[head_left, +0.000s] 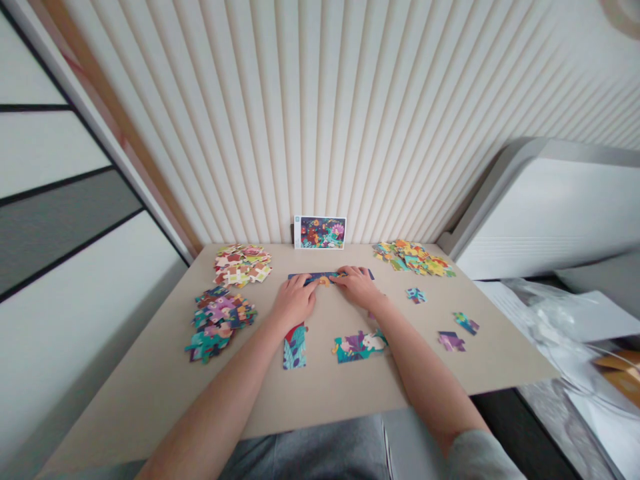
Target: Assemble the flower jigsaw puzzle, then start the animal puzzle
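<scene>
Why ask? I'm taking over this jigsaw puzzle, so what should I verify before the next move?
1. Left hand and right hand both on the dark blue puzzle strip: ok.
2. Seams of the strip under the hands fully closed: cannot tell, the hands cover them.
3. Printed picture card upright and in view: ok.
4. Teal leaf section joined to the purple and white section: not ok, a gap separates them.
5. Pink and cream pile, teal and purple pile and yellow pile apart from the strip: ok.
</scene>
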`<state>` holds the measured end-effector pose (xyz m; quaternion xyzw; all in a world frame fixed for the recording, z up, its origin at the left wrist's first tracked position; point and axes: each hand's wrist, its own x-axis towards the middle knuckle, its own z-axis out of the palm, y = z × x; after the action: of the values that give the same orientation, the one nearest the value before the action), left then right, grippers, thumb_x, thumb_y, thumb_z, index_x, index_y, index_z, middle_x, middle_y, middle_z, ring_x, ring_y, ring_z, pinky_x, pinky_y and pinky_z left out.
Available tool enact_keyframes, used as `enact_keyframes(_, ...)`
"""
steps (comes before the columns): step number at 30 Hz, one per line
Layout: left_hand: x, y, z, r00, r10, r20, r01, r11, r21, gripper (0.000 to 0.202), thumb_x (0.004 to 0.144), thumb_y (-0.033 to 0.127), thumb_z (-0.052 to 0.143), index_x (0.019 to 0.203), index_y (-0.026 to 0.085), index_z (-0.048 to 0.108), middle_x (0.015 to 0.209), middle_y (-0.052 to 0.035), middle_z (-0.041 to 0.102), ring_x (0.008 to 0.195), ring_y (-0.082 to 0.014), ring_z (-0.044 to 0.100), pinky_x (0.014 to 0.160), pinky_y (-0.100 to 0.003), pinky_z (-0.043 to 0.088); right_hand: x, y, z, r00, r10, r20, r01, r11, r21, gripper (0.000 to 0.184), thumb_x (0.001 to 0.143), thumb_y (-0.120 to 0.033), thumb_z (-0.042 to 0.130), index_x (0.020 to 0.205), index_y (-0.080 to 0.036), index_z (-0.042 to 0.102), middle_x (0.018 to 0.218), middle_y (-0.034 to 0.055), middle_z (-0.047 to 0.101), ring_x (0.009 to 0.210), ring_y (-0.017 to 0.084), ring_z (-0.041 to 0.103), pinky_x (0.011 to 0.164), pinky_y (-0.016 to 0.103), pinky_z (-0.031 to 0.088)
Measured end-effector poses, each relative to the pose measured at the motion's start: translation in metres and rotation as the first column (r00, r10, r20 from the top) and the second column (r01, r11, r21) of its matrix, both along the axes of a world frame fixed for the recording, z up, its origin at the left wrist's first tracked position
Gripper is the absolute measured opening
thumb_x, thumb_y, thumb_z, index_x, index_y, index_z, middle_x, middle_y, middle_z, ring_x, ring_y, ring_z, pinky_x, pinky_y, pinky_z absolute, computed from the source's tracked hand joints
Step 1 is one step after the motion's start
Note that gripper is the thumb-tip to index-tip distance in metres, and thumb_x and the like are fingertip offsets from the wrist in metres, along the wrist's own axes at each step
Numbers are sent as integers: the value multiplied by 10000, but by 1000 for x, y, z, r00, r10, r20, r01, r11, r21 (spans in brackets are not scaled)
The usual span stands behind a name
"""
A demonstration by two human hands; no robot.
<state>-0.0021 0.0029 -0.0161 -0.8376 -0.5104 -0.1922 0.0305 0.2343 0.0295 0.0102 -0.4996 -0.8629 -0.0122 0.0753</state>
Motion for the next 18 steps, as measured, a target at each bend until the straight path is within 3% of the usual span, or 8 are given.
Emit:
enact_keyframes(9, -1, 0, -1, 1000, 0, 14, 0, 1000, -4, 421, 961, 210, 502, 1359, 302, 604, 1369, -83, 567, 1247, -267, 515, 1042, -431, 424, 0, 4, -2, 1000, 21, -10, -21, 1000, -23, 440, 1026, -214, 483, 1388, -438, 593, 1365, 65, 606, 1230, 258, 543, 1064, 464, 320)
enact_keyframes(18, 0, -2, 4, 999, -5, 34, 6, 1000, -31, 413, 971, 227, 493, 1361, 299, 609, 1376, -97, 569, 1246, -275, 524, 1042, -442, 431, 12, 10, -10, 941, -61, -334, 31, 995, -95, 418, 965, -280, 613, 1381, -256, 589, 1301, 72, 688, 1215, 224, 603, 1055, 398, 399)
